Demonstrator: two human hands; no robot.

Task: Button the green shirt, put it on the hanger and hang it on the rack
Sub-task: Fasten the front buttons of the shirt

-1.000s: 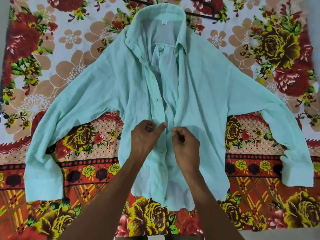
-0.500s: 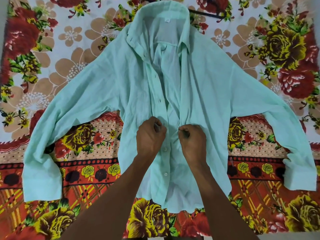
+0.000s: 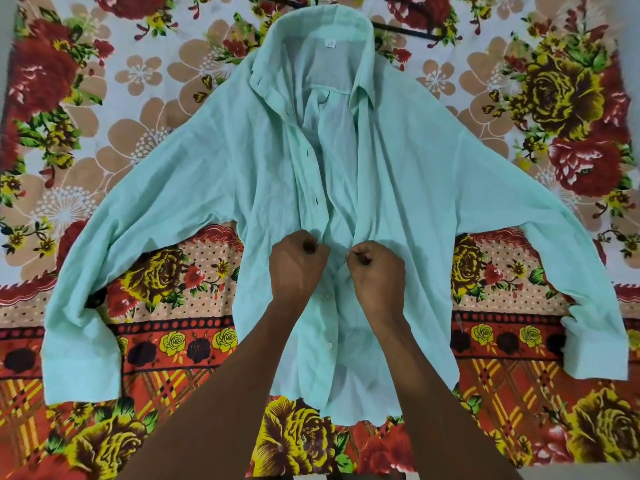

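The green shirt (image 3: 214, 188) is spread face-up across the middle of the floral bedsheet (image 3: 86, 98), fastened only toward its hem, its open front edges pinched by the left hand (image 3: 298, 268) and right hand (image 3: 377, 271); hanger and rack steps are judged undone.

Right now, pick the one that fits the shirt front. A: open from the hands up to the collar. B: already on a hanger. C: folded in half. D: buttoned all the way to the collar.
A: the green shirt gapes open above where the left hand and right hand pinch its front edges.
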